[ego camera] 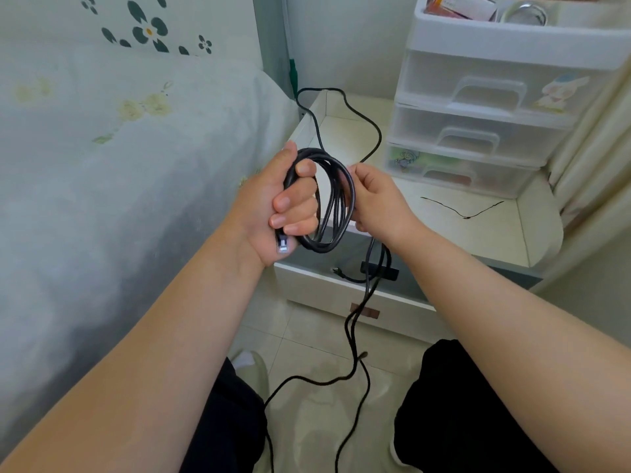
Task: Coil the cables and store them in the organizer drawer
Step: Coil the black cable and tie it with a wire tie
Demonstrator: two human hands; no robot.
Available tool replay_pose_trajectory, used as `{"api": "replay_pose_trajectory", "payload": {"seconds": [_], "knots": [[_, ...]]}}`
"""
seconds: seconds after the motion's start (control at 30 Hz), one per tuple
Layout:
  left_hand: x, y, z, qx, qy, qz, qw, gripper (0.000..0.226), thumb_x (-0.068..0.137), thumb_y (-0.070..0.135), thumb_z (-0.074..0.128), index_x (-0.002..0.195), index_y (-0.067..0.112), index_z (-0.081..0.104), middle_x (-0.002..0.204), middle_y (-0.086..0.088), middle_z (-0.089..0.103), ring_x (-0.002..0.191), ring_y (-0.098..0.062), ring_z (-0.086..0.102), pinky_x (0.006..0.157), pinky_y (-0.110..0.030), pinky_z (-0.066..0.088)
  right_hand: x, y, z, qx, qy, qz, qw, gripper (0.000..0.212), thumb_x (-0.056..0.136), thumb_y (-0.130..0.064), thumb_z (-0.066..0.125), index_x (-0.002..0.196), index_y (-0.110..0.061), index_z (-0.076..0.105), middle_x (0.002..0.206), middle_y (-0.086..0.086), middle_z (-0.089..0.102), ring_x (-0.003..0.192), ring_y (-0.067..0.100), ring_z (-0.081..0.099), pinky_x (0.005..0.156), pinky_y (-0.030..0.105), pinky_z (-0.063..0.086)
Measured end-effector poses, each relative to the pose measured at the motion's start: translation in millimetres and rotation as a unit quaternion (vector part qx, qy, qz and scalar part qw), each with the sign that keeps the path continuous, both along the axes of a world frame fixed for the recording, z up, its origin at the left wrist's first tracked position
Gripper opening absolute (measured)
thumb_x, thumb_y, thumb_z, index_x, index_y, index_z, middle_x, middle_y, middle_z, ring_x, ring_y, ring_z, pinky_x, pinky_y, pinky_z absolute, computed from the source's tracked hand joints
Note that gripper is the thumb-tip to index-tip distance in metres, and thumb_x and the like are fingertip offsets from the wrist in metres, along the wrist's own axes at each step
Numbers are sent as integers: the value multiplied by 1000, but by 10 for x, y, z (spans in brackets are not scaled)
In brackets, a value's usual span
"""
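The black cable [336, 196] is sheathed in smooth, slightly glossy plastic, and its plug [282, 245] is moulded in clear plastic. The drawer unit [485, 107] is made of translucent, frosted plastic with a white, smooth frame, and paper-like stickers are seen on its fronts. The bedside cabinet [471, 230] is finished in a white, smooth, faintly shiny coating. The bed [119, 148] is covered with soft, matt cloth printed with flowers. The floor [307, 339] is laid with pale, glossy tiles. Matt black cloth is worn on the legs [454, 404].
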State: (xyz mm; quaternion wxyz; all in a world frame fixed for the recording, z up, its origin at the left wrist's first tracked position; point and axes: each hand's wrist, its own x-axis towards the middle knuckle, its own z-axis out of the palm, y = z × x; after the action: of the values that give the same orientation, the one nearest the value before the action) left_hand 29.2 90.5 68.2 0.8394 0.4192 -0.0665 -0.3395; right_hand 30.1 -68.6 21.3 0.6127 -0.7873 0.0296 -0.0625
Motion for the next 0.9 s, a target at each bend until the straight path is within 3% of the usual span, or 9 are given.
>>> {"api": "replay_pose_trajectory", "payload": {"seconds": [0.1, 0.17, 0.27, 0.33, 0.4, 0.47, 0.6, 0.73, 0.9], "knots": [[46, 7, 28, -69, 15, 25, 997, 44, 103, 40, 27, 68, 19, 42, 29, 7, 28, 19, -6, 24, 26, -15, 17, 3, -19, -88, -165, -23, -14, 986, 29, 100, -26, 36, 75, -18, 48, 61, -9, 46, 54, 6, 39, 56, 24, 33], [102, 35, 36, -112, 29, 68, 991, 44, 103, 37, 27, 67, 18, 43, 30, 7, 29, 19, -7, 25, 25, -15, 19, -36, 30, -150, -194, 3, 12, 981, 30, 101, -29, 32, 77, -24, 49, 68, -6, 49, 61, 10, 44, 61, 28, 37], [187, 83, 33, -168, 62, 139, 974, 43, 102, 34, 28, 66, 17, 43, 31, 7, 30, 20, -7, 26, 26, -16, 22, -144, 174, -217, -191, 54, 47, 979, 24, 101, -32, 31, 99, -21, 52, 71, -5, 52, 68, 16, 52, 67, 35, 50], [240, 107, 23, -192, 79, 185, 961, 42, 102, 31, 28, 65, 17, 43, 32, 7, 31, 22, -6, 26, 26, -16, 23, -249, 274, -241, -162, 100, 83, 978, 22, 101, -28, 33, 114, -15, 45, 74, -3, 59, 70, 14, 55, 64, 23, 48], [289, 128, 16, -202, 94, 232, 947, 40, 101, 27, 29, 64, 17, 42, 34, 7, 32, 24, -5, 25, 27, -17, 24, -368, 365, -278, -135, 141, 114, 974, 21, 100, -25, 37, 118, -14, 39, 82, 2, 66, 74, 12, 59, 65, 20, 45], [331, 151, 11, -199, 104, 281, 933, 36, 97, 20, 30, 63, 18, 42, 36, 8, 32, 26, -5, 24, 29, -17, 23, -457, 442, -326, -109, 158, 108, 975, 21, 99, -23, 42, 117, -13, 38, 90, 9, 65, 78, 15, 62, 76, 30, 52], [394, 183, 1, -153, 91, 375, 910, 37, 97, 20, 32, 62, 18, 42, 41, 8, 32, 31, -8, 23, 32, -18, 23, -543, 506, -328, -162, 100, 54, 980, 11, 98, -28, 42, 101, -19, 46, 87, 1, 65, 73, 19, 60, 79, 46, 54], [393, 106, -1, -77, 48, 416, 905, 43, 102, 35, 33, 64, 18, 43, 42, 5, 34, 33, -10, 24, 35, -19, 24, -622, 498, -118, -260, 35, 70, 963, 26, 101, -33, 33, 111, -18, 51, 71, -2, 57, 70, 21, 55, 68, 37, 48], [317, -71, 5, 103, -59, 405, 907, 50, 99, 52, 32, 65, 17, 41, 43, 3, 36, 33, -13, 26, 38, -21, 27, -677, 503, 44, -316, 31, 108, 942, 28, 102, -26, 27, 122, -13, 42, 60, -5, 44, 55, 12, 42, 50, 32, 30]]}}
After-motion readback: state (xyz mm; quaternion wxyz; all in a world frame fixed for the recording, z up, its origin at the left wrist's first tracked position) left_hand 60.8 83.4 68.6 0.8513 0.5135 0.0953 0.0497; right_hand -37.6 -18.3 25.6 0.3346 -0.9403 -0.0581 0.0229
